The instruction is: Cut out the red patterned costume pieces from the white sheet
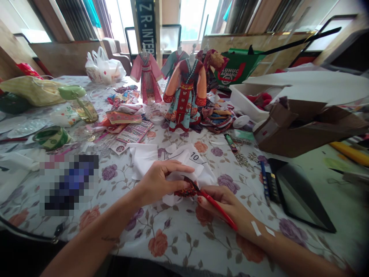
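Left hand (pixel 161 182) pinches white cloth (pixel 187 163) around red patterned fabric (pixel 184 191), both held just above counter (pixel 161 246) with floral cover. Right hand (pixel 219 202) grips red-handled tool (pixel 217 207), dark tip at fabric. Hands together, close, not clearly touching. Printed "10" on cloth. Beyond hands, red-and-teal doll dress (pixel 184 96) on stand. Right of right hand, blue pen (pixel 264 181), black tablet (pixel 300 196).

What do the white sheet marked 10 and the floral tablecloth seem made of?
The white sheet marked 10 looks like thin matte fabric or soft paper, given its creases. The floral tablecloth seems printed cloth or vinyl, with a faint sheen.
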A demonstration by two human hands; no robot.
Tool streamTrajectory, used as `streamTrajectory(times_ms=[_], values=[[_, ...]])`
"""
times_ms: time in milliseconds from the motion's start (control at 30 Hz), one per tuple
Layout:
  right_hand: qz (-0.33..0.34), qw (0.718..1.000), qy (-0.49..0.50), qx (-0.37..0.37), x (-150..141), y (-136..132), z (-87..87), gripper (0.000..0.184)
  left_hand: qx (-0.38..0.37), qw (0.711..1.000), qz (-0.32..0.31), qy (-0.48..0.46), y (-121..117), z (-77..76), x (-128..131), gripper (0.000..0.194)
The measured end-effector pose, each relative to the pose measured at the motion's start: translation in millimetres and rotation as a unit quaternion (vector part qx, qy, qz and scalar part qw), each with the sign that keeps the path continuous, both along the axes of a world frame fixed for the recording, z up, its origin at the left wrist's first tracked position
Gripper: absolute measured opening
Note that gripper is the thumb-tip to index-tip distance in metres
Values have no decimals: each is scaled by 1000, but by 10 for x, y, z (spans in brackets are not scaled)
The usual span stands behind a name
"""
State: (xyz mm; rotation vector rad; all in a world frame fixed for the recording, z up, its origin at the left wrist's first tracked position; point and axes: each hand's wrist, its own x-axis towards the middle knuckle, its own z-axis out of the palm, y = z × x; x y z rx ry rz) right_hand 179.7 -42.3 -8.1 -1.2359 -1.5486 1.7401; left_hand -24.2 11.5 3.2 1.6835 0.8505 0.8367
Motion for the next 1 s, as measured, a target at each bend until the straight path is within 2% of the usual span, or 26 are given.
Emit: streamTrajectory(times_ms=[433,1000], values=[[-17,1000,-5,-6,-26,1,38,43,1,1000,-2,4,6,6,-16,30],[-13,1000,-12,5,13,-3,-29,41,0,1000,1,9,3,12,-18,32]])
